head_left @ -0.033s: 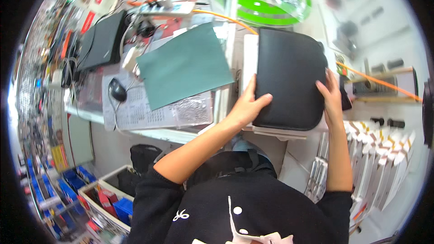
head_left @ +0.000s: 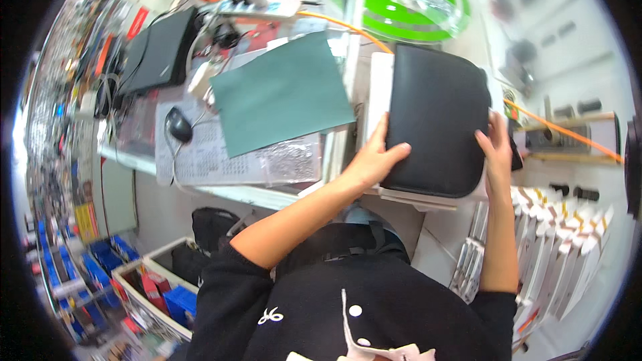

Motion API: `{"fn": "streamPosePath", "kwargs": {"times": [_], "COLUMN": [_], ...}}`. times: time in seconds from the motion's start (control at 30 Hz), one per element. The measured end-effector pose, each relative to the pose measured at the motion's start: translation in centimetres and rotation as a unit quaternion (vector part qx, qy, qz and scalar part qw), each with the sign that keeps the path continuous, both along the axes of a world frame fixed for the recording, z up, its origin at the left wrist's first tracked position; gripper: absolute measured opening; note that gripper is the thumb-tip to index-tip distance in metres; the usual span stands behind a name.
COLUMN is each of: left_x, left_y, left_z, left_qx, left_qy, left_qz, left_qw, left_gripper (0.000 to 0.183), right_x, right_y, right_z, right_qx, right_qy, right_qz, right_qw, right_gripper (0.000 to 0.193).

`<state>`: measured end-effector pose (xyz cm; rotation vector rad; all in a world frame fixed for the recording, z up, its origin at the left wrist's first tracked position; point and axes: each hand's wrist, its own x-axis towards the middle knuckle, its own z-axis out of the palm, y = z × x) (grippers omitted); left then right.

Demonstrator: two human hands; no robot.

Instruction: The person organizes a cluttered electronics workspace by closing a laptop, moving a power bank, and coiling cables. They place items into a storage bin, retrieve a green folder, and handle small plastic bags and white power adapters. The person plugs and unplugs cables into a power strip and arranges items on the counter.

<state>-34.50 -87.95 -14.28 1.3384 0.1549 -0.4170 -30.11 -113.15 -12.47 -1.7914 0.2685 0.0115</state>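
Observation:
A flat black leather-like case (head_left: 438, 117), square at its left edge and rounded at its right corners, lies on a white surface (head_left: 380, 90) in front of me. My left hand (head_left: 379, 159) grips its lower left edge, thumb over the top. At the right edge my right hand (head_left: 495, 146) holds it with the thumb on top and the fingers along the side. What the fingers touch underneath is hidden. Left of the case, a dark green sheet (head_left: 284, 93) covers part of a printed mat (head_left: 234, 167).
A black computer mouse (head_left: 178, 125) and a black laptop-like device (head_left: 159, 53) sit on the left. Behind stands a green round mat (head_left: 401, 13) with small items. An orange cable (head_left: 344, 25) runs past the case. White boxes (head_left: 562, 234) stand at the lower right.
The view has shifted slightly, so the table things appear a little further right. Both hands keep their hold on the black case.

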Motion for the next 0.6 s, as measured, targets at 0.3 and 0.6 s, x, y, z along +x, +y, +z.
{"fn": "streamPosePath", "kwargs": {"times": [0.3,0.6], "left_x": [2.8,-4.8], "left_y": [18.2,25.3], "left_z": [-0.3,-4.8], "left_qx": [0.694,0.687], "left_qy": [-0.207,-0.117], "left_qz": [0.156,0.155], "left_qw": [0.672,0.7], "left_gripper": [0.072,0.075], "right_x": [-4.0,8.5], "right_y": [8.1,23.8], "right_z": [6.2,-2.3], "right_qx": [-0.117,-0.209], "right_qy": [-0.154,-0.021], "right_qz": [0.192,0.27], "right_qw": [0.962,0.94], "right_gripper": [0.048,0.089]}}
